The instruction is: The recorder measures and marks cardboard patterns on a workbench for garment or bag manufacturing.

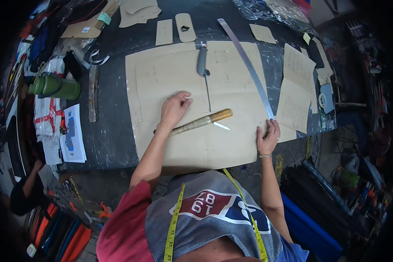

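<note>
A large sheet of tan card with pencil marks lies on the dark table. Over its left half hovers or rests my left hand, fingers loosely bent and apart, nothing seen in them. Beneath that forearm lies a long tool with a wrapped shaft and wooden end; the forearm hides part of it. A small white pointed piece sits beside it. My right hand touches the near end of a long metal ruler, thumb apart from the fingers. A grey-handled tool with a thin rod lies mid-card.
Smaller card pieces lie along the far side, and a written-on card is at the right. On the left stand a green flask and printed sheets. A yellow tape measure hangs down my front. Another person's arm shows lower left.
</note>
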Motion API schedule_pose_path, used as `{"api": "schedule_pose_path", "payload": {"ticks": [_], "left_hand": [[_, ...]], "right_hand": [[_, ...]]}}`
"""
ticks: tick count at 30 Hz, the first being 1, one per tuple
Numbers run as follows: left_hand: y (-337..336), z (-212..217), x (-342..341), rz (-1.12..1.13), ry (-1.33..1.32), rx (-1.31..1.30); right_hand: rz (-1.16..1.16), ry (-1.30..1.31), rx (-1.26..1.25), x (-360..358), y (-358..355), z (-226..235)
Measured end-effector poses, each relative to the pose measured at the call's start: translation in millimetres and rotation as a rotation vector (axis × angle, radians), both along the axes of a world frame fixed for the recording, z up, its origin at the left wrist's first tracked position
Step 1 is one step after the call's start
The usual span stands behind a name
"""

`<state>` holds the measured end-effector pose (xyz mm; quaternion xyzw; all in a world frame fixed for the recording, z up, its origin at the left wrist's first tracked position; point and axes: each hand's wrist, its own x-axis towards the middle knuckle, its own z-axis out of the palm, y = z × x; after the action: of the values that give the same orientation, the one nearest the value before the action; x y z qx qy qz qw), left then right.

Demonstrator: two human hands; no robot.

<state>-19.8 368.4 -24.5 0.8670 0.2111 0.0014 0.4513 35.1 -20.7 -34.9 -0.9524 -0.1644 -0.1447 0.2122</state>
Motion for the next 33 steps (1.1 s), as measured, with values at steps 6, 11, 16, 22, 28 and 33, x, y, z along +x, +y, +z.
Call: {"api": "schedule_pose_path", "payload": {"ticks": [6, 11, 16, 22, 28, 33], "left_hand": [[3, 3, 3, -0.042, 0.048, -0.026], [3, 1, 2, -0.037, 0.026, -0.020], [5, 1, 0, -0.053, 0.019, -0.022], [4, 1, 4, -0.067, 0.033, -0.015], [6, 4, 3, -0.069, 0.085, 0.005], [4, 7, 7, -0.053, 0.119, -0.018]], "right_hand": [[-0.003, 0.036, -0.027, -1, -7, -1], [0.003, 0.046, -0.043, 0, -4, 0], [-0.011, 0.051, -0.067, 1, 0, 3], [-0.028, 0.070, -0.059, -2, -2, 3], [-0.046, 0.053, -0.063, 0, 3, 4], [-0.063, 0.086, -0.054, 0, 2, 7]]}}
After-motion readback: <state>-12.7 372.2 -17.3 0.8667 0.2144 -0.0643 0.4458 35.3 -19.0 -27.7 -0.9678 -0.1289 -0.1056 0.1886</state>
